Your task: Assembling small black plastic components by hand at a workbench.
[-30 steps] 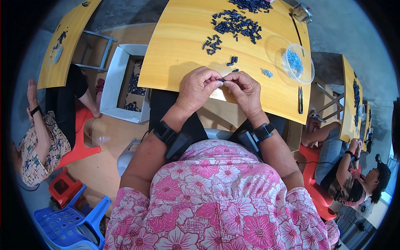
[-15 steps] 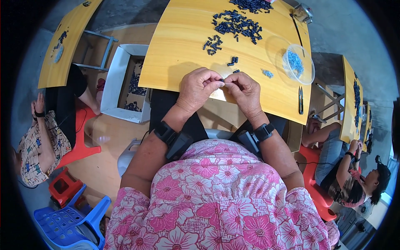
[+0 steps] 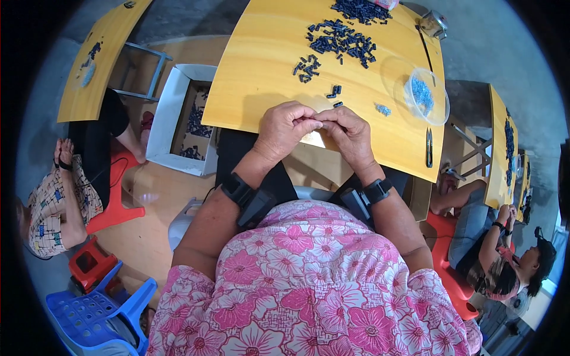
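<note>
Over the near edge of the yellow table [image 3: 255, 101], my left hand [image 3: 282, 132] and my right hand [image 3: 350, 137] meet with thumbs and index fingers pinched together. Half a second ago a small black plastic part showed at the left fingertips; now the fingers cover it. What the right fingertips pinch is too small and hidden to name. Just beyond the fingers lie a few loose black parts [image 3: 334, 92]. Farther off are a small group of black parts [image 3: 307, 69] and a larger heap [image 3: 344, 43]. A small pile of clear bluish pieces [image 3: 383, 109] lies right of my hands.
A clear round tub [image 3: 443, 113] of bluish pieces stands at the right, with thread snips [image 3: 429, 148] nearer me. A metal can [image 3: 433, 22] and a dark rod [image 3: 426, 53] lie farther back. An open white box [image 3: 163, 127] is at left. Other people sit on both sides.
My fingertips have closed in on each other, and the black part that showed between them is now covered. The whole view has shifted slightly.
</note>
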`<state>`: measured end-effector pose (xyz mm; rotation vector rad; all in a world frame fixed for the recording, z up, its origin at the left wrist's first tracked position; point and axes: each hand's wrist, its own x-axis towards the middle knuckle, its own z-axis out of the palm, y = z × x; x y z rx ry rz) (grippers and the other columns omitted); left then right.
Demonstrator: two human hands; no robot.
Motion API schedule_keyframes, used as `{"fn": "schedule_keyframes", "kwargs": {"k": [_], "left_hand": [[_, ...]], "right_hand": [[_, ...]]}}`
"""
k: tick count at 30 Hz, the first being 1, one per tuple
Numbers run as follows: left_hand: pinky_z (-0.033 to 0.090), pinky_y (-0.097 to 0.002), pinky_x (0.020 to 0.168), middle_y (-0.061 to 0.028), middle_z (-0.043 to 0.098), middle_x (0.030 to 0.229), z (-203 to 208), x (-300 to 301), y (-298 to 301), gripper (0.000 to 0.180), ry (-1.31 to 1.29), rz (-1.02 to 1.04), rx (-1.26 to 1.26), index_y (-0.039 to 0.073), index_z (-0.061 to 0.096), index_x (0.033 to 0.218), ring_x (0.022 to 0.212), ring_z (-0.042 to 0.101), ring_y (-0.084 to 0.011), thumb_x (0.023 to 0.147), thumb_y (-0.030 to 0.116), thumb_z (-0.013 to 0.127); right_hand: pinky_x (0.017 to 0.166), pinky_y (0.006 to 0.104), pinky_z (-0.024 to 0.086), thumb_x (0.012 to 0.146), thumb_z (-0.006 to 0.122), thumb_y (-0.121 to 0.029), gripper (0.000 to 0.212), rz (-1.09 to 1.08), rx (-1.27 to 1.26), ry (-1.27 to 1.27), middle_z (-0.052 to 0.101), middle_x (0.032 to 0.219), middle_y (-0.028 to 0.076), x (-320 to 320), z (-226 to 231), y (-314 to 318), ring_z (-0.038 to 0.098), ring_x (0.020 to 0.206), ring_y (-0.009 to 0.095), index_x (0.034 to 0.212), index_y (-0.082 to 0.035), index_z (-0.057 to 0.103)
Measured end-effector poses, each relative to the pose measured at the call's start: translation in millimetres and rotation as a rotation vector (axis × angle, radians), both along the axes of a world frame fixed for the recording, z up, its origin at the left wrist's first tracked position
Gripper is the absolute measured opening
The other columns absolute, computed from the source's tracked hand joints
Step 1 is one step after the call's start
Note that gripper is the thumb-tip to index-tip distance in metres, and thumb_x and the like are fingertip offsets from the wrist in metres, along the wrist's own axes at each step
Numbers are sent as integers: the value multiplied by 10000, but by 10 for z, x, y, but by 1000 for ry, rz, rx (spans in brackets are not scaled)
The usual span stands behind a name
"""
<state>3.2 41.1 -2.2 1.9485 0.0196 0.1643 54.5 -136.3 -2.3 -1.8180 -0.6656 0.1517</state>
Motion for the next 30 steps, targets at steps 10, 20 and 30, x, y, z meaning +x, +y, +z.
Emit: {"fn": "schedule_keyframes", "kwargs": {"k": [10, 20, 30], "left_hand": [[518, -247, 706, -54, 687, 830, 23, -40, 67, 138, 116, -80, -119, -18, 711, 924, 772, 647, -98, 818, 58, 756], [533, -249, 729, -51, 697, 857, 32, -6, 66, 141, 170, -136, -185, -5, 703, 941, 794, 653, -89, 818, 45, 748], [492, -228, 672, -22, 645, 813, 83, -40, 110, 91, 76, -104, -137, 9, 691, 898, 704, 581, -75, 813, 15, 723]], "right_hand": [[751, 289, 524, 825, 709, -7, 141, -13, -24, 38, 688, 870, 75, -61, -19, -6, 665, 811, 201, 956, -59, 710], [724, 297, 516, 783, 733, 4, 123, 32, -28, -48, 682, 832, 85, 5, 34, -36, 652, 786, 216, 889, -57, 714], [743, 254, 522, 851, 671, 5, 62, -467, -2, 108, 693, 848, 42, 122, 96, -335, 647, 794, 113, 898, -15, 706]]}}
